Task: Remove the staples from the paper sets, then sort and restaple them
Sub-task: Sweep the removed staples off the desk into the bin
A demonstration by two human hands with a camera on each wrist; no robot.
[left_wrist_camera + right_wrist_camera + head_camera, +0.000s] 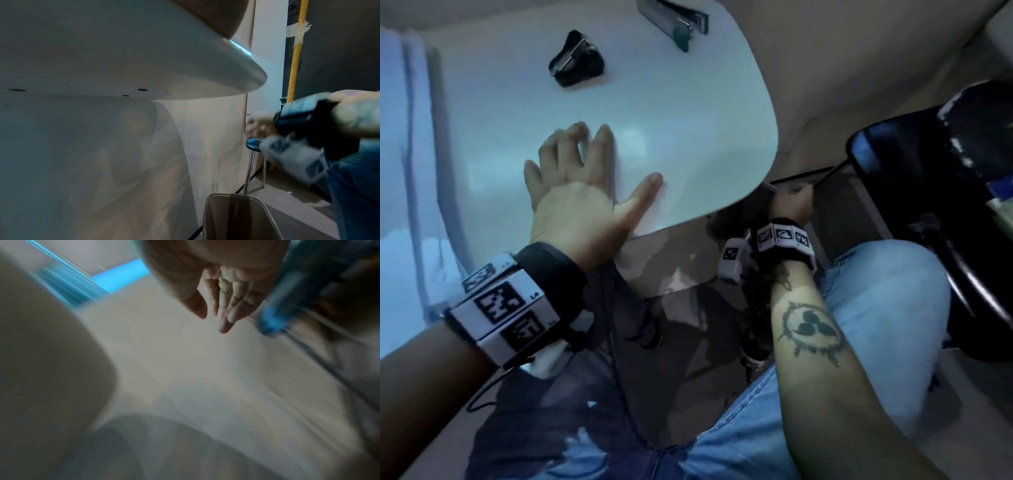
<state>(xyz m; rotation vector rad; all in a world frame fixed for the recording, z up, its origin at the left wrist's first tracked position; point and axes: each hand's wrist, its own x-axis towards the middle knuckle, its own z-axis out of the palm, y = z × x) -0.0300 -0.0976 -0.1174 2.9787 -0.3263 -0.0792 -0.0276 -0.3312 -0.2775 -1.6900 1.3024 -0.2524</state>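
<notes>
**Hands part at the white table, tools lying out of reach**

White and round-edged, the table (pixel 688 113) fills the upper left of the head view, with pale flooring beyond it. My left hand (pixel 575 192) lies flat on the tabletop near its front edge, fingers spread and relaxed, thumb stretched toward the rim, holding nothing. Well beyond its fingertips sits the black staple remover (pixel 577 60), and farther back, at the top of the view, the stapler (pixel 674 19) rests on the same surface; neither touches my hand. My right hand (pixel 791 202) is down below the table's edge, beside my knee in blue jeans (pixel 876 301), well apart from both tools. The right wrist view, though blurred, shows its fingers (pixel 226 308) straight and together, pointing downward, with nothing in them. A black chair (pixel 914 164) stands just beyond that hand. No paper set is distinguishable on the table.
</notes>
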